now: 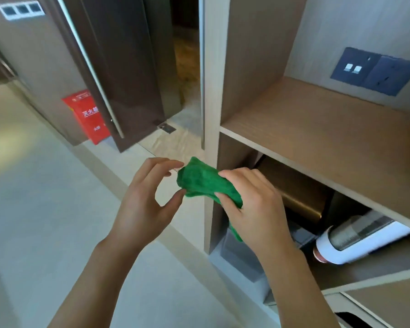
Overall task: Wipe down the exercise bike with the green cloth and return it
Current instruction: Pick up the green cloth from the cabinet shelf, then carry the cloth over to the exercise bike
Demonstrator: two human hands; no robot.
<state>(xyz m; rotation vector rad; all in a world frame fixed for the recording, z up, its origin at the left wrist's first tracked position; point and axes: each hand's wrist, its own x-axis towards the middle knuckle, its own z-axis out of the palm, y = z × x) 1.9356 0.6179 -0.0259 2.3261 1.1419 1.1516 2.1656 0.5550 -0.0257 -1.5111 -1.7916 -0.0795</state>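
The green cloth (202, 182) is bunched up in the air in front of a wooden shelf unit (317, 131). My right hand (253, 207) grips its right part, and a tail of the cloth hangs down below my palm. My left hand (147, 200) is at the cloth's left edge, with the thumb and fingertips touching or pinching it. The exercise bike is not in view.
The shelf's lower compartment holds a white cylindrical appliance (355, 242) and a bronze-coloured box (301, 192). Wall sockets (374, 71) sit above the upper shelf board. A red fire-equipment box (88, 114) stands on the floor by a dark open door (128, 67) at the left.
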